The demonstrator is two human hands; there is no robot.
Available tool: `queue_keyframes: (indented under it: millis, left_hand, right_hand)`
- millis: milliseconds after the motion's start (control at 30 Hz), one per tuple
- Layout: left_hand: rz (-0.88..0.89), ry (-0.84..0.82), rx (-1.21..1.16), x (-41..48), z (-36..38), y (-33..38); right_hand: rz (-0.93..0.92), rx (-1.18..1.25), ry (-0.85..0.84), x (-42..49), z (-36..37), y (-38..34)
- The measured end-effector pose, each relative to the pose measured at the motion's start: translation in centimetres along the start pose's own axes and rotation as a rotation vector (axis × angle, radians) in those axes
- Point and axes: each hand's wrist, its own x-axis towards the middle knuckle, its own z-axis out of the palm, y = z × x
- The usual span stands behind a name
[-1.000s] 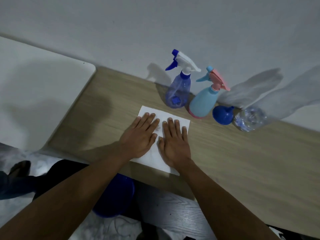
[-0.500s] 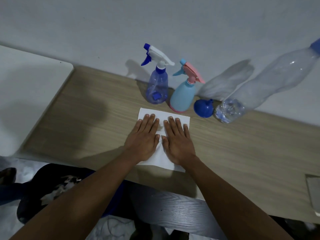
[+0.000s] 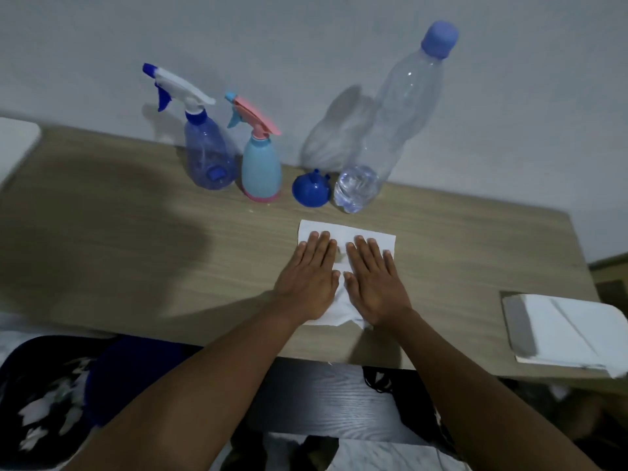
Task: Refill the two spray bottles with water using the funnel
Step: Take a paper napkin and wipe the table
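Two spray bottles stand at the back of the wooden table (image 3: pixel 136 239): a clear blue one with a white and blue trigger (image 3: pixel 207 154) and, to its right, a light blue one with a pink trigger (image 3: pixel 261 168). A blue funnel (image 3: pixel 311 192) lies mouth down beside them. A tall clear water bottle with a blue cap (image 3: pixel 390 137) stands right of the funnel. My left hand (image 3: pixel 311 277) and my right hand (image 3: pixel 372 280) lie flat, side by side, on a white paper towel (image 3: pixel 346 232) in front of the bottles.
A white wall rises right behind the bottles. A stack of white paper or tissue (image 3: pixel 564 331) sits at the table's right front corner. A white surface (image 3: pixel 17 141) adjoins the table at the left. Below the front edge are dark cloth and a blue object (image 3: pixel 129 372).
The view has swung right and up, so the whole water bottle and the white stack at the right now show. Both hands stay flat on the paper towel.
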Motion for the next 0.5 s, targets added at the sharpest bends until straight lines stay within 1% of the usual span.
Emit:
queue_keyframes:
  millis: [133,233,367,500]
  left_hand:
    - [0.076,-0.003,0.014,0.2,0.8,5.2]
    - [0.101,-0.011,0.021,-0.7,1.5,8.2]
    - [0.112,0.026,0.049,-3.0,2.3,9.9]
    - [0.131,0.038,0.060,-5.4,2.8,9.3]
  right_hand:
    - [0.058,0.013,0.021,-4.1,0.0,4.1]
    - [0.093,0.031,0.038,-7.4,0.3,5.5]
    - [0.132,0.060,0.040,-10.6,0.9,5.0]
    - [0.158,0.048,0.051,-12.3,2.0,2.8]
